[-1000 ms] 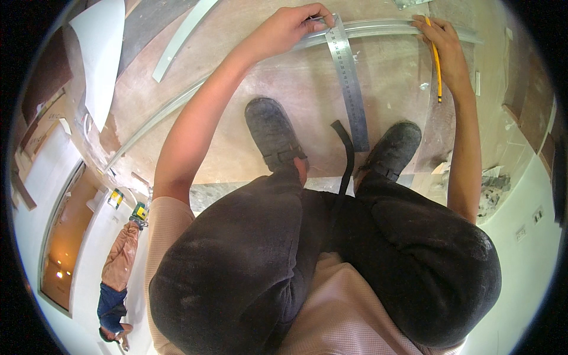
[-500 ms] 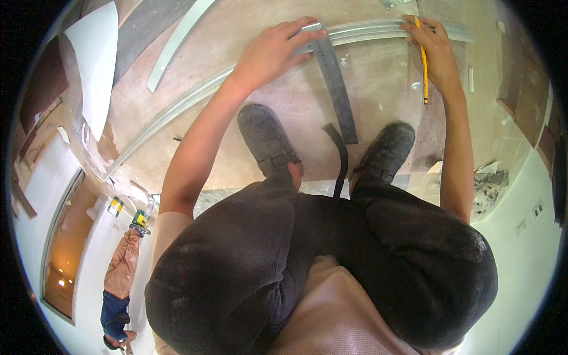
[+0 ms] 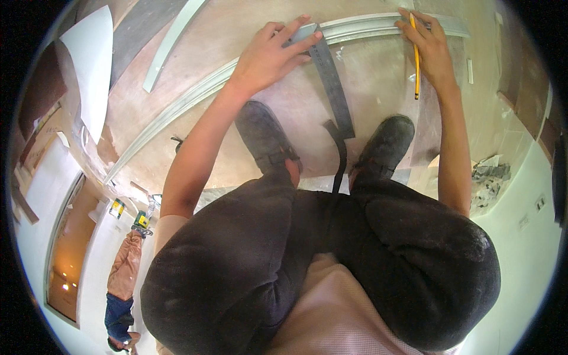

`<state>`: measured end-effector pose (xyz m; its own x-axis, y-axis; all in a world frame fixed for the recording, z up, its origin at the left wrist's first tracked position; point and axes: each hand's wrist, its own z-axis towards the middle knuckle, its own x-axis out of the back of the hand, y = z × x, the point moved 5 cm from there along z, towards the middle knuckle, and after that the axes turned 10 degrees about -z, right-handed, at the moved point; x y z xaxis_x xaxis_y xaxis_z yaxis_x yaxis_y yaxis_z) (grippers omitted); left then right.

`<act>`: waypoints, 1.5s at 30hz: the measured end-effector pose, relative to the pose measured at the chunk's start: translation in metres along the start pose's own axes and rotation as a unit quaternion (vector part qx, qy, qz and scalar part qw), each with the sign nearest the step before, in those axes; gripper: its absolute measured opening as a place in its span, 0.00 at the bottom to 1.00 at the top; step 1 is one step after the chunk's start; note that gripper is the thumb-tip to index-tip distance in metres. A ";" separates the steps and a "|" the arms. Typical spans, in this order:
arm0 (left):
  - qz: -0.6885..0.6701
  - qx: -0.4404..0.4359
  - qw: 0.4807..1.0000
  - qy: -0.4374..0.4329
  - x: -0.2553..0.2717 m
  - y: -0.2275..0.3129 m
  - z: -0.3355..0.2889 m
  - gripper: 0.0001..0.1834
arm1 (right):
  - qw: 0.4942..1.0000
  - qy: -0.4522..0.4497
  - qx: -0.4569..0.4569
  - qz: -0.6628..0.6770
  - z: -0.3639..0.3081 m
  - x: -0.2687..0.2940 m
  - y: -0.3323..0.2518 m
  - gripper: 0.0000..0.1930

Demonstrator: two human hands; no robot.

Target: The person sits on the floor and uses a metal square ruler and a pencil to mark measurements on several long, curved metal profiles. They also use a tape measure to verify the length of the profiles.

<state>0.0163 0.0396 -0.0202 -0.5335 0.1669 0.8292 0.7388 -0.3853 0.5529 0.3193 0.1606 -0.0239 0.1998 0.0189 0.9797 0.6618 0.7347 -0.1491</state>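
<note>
Near, shoes (image 3: 386,142) flank a strap (image 3: 341,157) beside the square (image 3: 334,92); floor (image 3: 378,77) stretches to the rail (image 3: 367,28). There the left hand (image 3: 269,59) rests spread fingers on the square, the right hand (image 3: 433,53) pinches a pencil (image 3: 416,71). Far left lies a strip (image 3: 168,50).

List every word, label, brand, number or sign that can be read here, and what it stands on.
Nothing is clear enough to quote.
Metal square at the left hand: marks on its dark blade, too small and blurred.
Brown board at far left: dark marks, too blurred.
Yellow-and-green item at lower left: any print is too small to read.
</note>
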 end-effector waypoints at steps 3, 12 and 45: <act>-0.082 0.025 0.996 -0.024 0.008 -0.006 0.003 0.33 | 1.000 0.002 0.016 -0.026 0.004 0.002 0.003 0.17; -0.153 0.145 0.976 -0.062 0.021 -0.008 0.010 0.31 | 1.000 0.013 0.021 -0.018 0.002 -0.006 0.018 0.20; -0.191 0.243 0.932 -0.188 0.022 -0.031 0.031 0.29 | 0.999 0.028 -0.029 -0.013 0.004 -0.012 0.025 0.18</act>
<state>-0.0059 0.0838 -0.0167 -0.6811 0.5500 0.4834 0.6724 0.2084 0.7103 0.3303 0.1811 -0.0384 0.2209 -0.0389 0.9745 0.7075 0.6941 -0.1327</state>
